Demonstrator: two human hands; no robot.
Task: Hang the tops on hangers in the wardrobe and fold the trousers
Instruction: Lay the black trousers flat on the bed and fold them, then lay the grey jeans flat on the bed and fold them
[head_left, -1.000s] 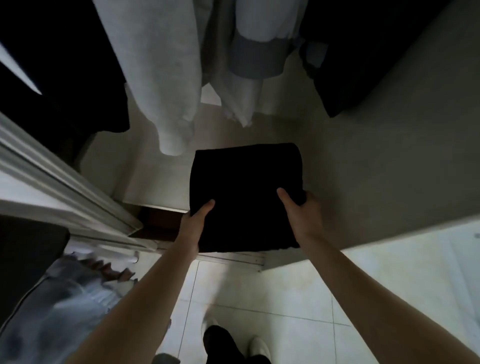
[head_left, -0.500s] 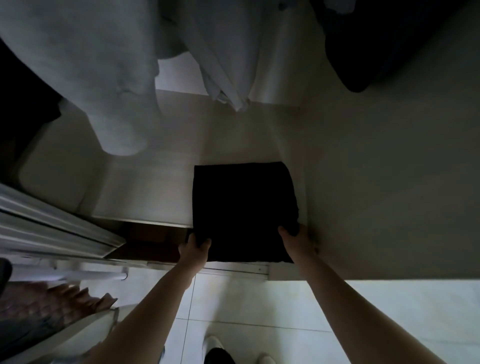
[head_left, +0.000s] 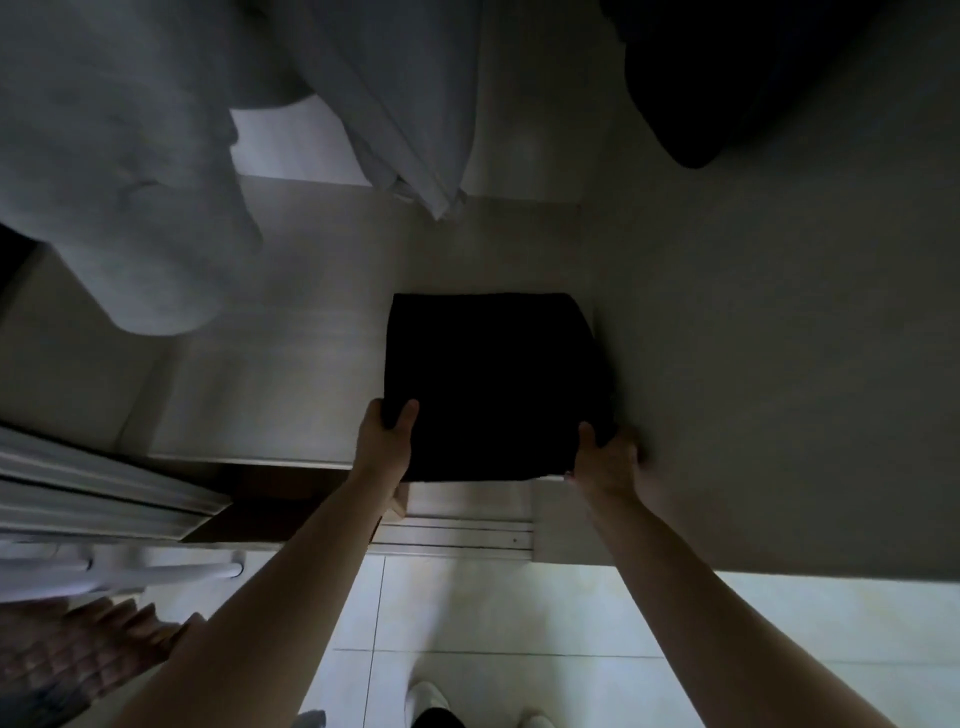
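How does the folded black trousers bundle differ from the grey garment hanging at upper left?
The folded black trousers are near-black; the grey garment is pale grey. The trousers lie flat as a squared, folded bundle on the wardrobe floor; the grey garment hangs loose above it. The left hand and right hand grip the trousers' near corners; nothing touches the grey garment. Both are inside the wardrobe.

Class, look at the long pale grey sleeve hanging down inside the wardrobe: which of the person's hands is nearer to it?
Left. The left hand grips the folded black trousers' left edge, below and right of the long pale grey sleeve. The right hand holds the far, right edge.
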